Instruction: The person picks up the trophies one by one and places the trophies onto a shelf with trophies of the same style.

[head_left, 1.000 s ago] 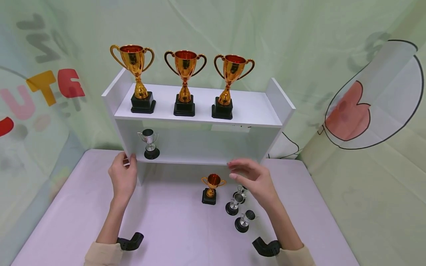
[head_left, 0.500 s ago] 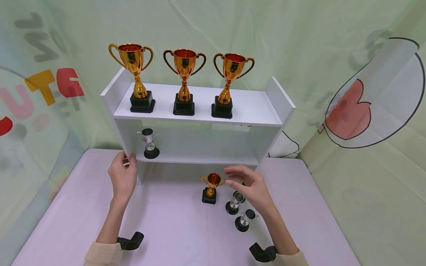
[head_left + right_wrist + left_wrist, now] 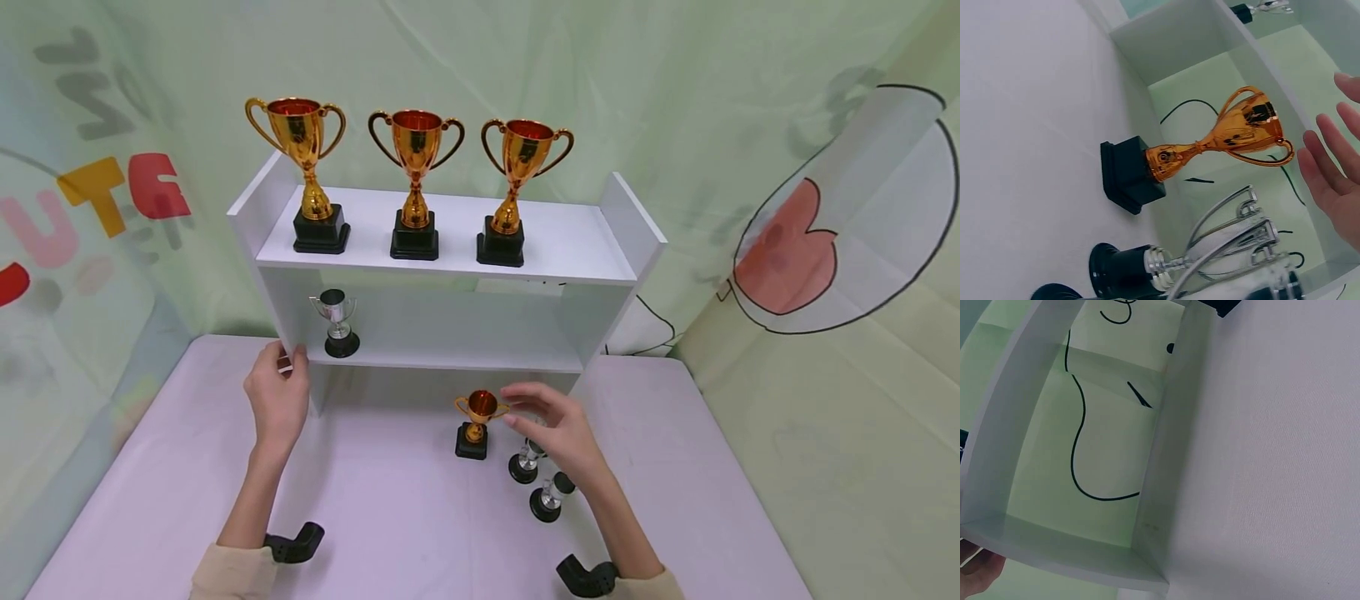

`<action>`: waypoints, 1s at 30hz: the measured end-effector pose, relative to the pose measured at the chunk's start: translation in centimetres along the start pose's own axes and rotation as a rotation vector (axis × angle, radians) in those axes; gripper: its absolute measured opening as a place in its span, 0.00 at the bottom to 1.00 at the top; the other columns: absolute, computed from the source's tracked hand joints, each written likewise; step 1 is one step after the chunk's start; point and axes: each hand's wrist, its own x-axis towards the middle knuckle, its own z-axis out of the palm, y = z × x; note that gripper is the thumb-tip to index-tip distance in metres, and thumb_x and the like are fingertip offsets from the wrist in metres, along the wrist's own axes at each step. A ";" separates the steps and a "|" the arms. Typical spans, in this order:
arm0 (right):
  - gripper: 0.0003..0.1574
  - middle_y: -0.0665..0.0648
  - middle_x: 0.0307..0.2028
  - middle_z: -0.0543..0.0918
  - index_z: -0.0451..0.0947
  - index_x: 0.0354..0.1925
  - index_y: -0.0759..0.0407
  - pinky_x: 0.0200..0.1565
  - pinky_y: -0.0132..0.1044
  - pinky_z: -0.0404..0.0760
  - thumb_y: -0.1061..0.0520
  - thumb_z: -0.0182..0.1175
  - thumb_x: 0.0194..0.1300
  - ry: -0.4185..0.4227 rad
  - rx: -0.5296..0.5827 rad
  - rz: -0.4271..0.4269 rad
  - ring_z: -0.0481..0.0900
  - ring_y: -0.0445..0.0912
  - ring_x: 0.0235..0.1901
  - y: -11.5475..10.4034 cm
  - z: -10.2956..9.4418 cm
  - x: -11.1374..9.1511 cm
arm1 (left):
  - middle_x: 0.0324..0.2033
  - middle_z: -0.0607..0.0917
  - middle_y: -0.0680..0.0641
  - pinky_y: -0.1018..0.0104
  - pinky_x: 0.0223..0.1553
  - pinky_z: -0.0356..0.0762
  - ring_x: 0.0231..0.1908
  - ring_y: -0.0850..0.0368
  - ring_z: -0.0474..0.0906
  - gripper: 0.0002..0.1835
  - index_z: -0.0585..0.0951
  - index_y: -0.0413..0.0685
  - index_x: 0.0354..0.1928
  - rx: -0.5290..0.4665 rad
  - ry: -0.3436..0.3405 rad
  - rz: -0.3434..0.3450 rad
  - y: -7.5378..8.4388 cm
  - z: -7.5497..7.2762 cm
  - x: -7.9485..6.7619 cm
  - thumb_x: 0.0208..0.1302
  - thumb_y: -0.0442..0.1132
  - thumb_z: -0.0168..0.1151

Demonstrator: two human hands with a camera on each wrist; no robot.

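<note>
Pale green cloth hangs behind everything, with a pale table under both hands. Left hand has its thumb and fingers clamped on the left side of the white shelf. Right hand is holding nothing: fingers and thumb are apart, tips right by one handle of the small gold cup (can't really tell if they're touching it). That cup is standing upright on the table, just left of the right hand's fingertips.

Couple of silver cups are on the table just below that same hand, which covers part of the view there. Another little silver one is on the shelf's lower board, up and to the right of the left hand. Way above both hands, three big gold cups are lined up along the top board, all on black bases.
</note>
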 end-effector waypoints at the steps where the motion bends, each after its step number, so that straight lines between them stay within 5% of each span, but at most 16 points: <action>1: 0.22 0.73 0.56 0.81 0.80 0.57 0.67 0.60 0.38 0.82 0.68 0.68 0.65 0.001 0.000 0.003 0.82 0.57 0.57 0.1 0.1 0.0 | 0.46 0.86 0.30 0.93 0.37 0.65 0.44 0.36 0.84 0.13 0.81 0.27 0.51 0.001 0.001 0.000 0.0 0.0 0.0 0.74 0.33 0.55; 20: 0.22 0.68 0.57 0.83 0.81 0.57 0.62 0.60 0.38 0.81 0.64 0.70 0.65 0.049 -0.038 0.053 0.82 0.54 0.57 1.2 0.5 0.1 | 0.47 0.86 0.31 0.93 0.37 0.65 0.45 0.38 0.84 0.14 0.81 0.28 0.52 -0.004 -0.004 0.000 -0.2 0.0 0.1 0.74 0.33 0.55; 30: 0.30 0.62 0.60 0.82 0.78 0.62 0.60 0.65 0.40 0.77 0.64 0.71 0.63 0.028 -0.083 0.097 0.80 0.57 0.59 2.1 1.6 0.8 | 0.45 0.86 0.31 0.93 0.37 0.66 0.44 0.37 0.84 0.13 0.81 0.28 0.51 -0.008 0.005 0.005 -0.1 0.1 0.1 0.74 0.32 0.56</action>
